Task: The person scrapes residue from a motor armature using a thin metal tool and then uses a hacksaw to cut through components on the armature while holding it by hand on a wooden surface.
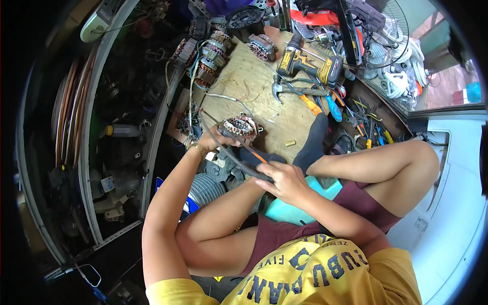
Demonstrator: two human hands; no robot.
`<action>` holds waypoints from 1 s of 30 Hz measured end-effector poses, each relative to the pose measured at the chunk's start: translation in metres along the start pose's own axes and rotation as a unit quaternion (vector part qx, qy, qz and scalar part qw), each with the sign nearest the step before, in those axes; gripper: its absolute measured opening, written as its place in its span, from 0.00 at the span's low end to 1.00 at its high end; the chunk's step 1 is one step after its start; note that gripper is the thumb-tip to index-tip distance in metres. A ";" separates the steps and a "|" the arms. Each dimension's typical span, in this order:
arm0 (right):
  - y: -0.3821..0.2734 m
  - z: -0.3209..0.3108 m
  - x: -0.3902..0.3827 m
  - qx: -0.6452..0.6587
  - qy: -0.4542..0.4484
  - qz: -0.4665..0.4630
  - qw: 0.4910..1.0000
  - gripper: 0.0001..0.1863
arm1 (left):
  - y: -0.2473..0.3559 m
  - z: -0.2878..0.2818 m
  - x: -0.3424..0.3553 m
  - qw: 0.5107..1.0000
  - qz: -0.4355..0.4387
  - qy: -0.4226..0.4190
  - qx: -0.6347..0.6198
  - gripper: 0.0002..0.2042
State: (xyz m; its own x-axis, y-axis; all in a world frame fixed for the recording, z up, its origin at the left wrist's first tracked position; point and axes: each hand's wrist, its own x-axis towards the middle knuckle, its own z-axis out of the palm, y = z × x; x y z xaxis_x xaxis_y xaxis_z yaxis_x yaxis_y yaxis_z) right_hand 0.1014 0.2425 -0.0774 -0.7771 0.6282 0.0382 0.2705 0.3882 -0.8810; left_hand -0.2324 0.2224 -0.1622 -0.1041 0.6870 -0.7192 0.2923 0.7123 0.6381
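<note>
My left hand [215, 137], a bracelet at its wrist, grips the near left side of a motor stator [248, 125] with copper and white-bound windings. The stator is tilted above the wooden board. In my right hand [285, 179] is what looks like a hacksaw, its dark curved frame [235, 161] pointing up and left past my left hand. The saw's thin straight blade, orange near the grip, crosses the front of the stator; whether it touches the windings I cannot tell. My right fingers are wrapped round the grip.
On the wooden board [274, 114] lie a yellow-black cordless drill [304, 65], a hammer [300, 90] and screwdrivers. Several more stators [207, 61] are stacked at the back left. A tool bin [373, 114] stands to the right, metal shelving [94, 137] to the left. My feet rest by the board.
</note>
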 end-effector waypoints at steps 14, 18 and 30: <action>0.020 0.029 0.036 -0.040 0.021 -0.062 0.997 0.18 | -0.009 -0.009 0.006 0.999 -0.023 -0.016 -0.030 0.35; 0.008 0.002 -0.001 -0.028 -0.017 -0.020 0.999 0.18 | 0.000 -0.008 -0.011 0.998 -0.056 -0.018 0.022 0.27; 0.030 0.025 0.040 -0.027 0.019 -0.043 0.999 0.18 | 0.026 -0.001 -0.002 0.997 0.032 -0.046 -0.045 0.31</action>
State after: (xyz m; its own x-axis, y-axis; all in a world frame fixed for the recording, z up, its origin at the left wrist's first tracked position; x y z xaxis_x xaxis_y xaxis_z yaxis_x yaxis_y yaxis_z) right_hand 0.0640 0.2620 -0.1140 -0.7763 0.6166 0.1313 0.2357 0.4771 -0.8467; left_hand -0.2253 0.2393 -0.1444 0.0001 0.7185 -0.6956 0.2082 0.6803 0.7027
